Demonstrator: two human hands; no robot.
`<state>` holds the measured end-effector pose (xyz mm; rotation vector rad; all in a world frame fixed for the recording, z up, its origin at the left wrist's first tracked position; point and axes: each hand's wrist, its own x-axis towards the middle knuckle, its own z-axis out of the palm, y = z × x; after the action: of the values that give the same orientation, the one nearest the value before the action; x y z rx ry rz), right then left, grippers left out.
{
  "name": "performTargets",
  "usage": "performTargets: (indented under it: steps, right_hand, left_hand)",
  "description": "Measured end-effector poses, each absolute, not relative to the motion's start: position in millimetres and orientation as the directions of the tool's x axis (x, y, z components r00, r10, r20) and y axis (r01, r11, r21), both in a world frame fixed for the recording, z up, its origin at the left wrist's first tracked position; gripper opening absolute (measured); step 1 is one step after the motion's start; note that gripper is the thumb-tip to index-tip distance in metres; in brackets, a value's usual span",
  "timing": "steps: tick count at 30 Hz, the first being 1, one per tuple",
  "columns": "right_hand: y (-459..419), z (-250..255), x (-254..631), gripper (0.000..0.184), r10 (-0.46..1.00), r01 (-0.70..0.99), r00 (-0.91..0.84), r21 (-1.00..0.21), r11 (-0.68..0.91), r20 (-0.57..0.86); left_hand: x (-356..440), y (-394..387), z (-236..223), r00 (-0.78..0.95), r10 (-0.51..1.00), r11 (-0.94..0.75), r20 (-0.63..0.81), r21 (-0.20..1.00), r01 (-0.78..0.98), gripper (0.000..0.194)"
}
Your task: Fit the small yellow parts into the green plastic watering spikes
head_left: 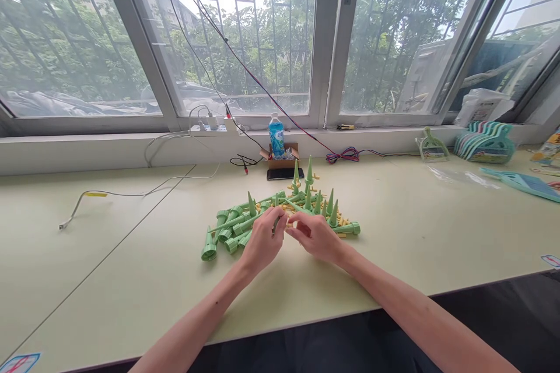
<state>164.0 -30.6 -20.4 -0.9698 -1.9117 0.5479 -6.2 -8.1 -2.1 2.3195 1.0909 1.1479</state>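
My left hand (264, 240) is closed around a green plastic spike, mostly hidden by the fingers. Close beside it, my right hand (317, 236) pinches a small yellow plastic piece (289, 225) against that spike; the fingertips cover most of it. Behind and left of the hands lies a heap of green plastic spikes (233, 226) with ribbed round caps. Several upright green cones (309, 172) stand behind my right hand, some with yellow pieces through them. Small loose yellow pieces (343, 220) are scattered among these cones.
At the back, a bottle of blue liquid (276, 137) stands by an open cardboard box (289, 162), with a black phone (285, 174) in front. Cables (343, 155) run along the sill. Green dustpan-like items (485, 143) stand at right; a white cable (122, 191) lies left.
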Motion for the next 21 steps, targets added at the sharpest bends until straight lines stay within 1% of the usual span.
performTargets:
  steps: [3, 5, 11, 15, 21]
  right_hand:
    - [-32.4, -19.3, 163.6, 0.014, 0.812, 0.376, -0.29, -0.72, 0.584, 0.507]
    - [-33.0, -19.0, 163.6, 0.012, 0.815, 0.37, -0.29, -0.727, 0.579, 0.502]
    - [-31.9, -19.7, 163.7, 0.009, 0.808, 0.386, -0.287, -0.71, 0.589, 0.514]
    - [-31.1, -20.6, 163.5, 0.013, 0.802, 0.405, -0.282, -0.692, 0.597, 0.527]
    - [-29.9, -22.1, 163.7, 0.018, 0.812, 0.424, -0.285, -0.693, 0.583, 0.509]
  left_hand:
    - [-6.4, -8.6, -0.9, 0.371, 0.764, -0.644, 0.528, 0.584, 0.495, 0.024]
    - [-6.6, -9.2, -0.1, 0.372, 0.764, -0.643, 0.526, 0.585, 0.493, 0.025]
    - [-6.1, -10.5, 0.7, 0.383, 0.754, -0.655, 0.533, 0.569, 0.498, 0.024]
    - [-5.8, -10.2, 0.2, 0.389, 0.737, -0.673, 0.553, 0.546, 0.499, 0.024]
    - [-6.9, -8.6, -2.7, 0.396, 0.737, -0.673, 0.547, 0.539, 0.507, 0.024]
